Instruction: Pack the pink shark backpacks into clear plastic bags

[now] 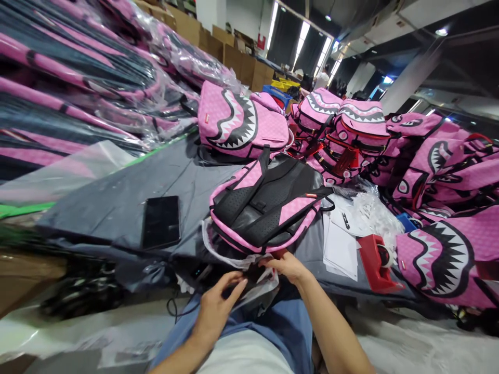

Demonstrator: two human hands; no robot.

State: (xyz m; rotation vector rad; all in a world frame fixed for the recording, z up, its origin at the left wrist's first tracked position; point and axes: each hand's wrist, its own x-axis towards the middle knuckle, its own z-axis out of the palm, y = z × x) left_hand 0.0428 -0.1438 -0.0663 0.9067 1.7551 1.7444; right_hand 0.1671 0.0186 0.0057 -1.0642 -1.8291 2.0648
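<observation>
A pink and black backpack point(268, 202) lies strap side up at the table's near edge. Clear plastic bag film point(259, 291) hangs from its near end over my lap, and a pale edge of it curls round the backpack's left side. My right hand point(287, 266) is closed on the film just below the backpack, fingertips partly hidden. Beside it on the left, my left hand point(220, 301) has thumb and fingers curved and apart, close to the film. Whether it touches the film is unclear.
A black tablet point(161, 222) lies on the grey-covered table point(117, 208). White papers point(339, 244) and a red tape dispenser point(377, 264) sit to the right. Pink shark-mouth backpacks point(244, 122) stand behind and at right; plastic-wrapped ones point(78, 78) are stacked at left.
</observation>
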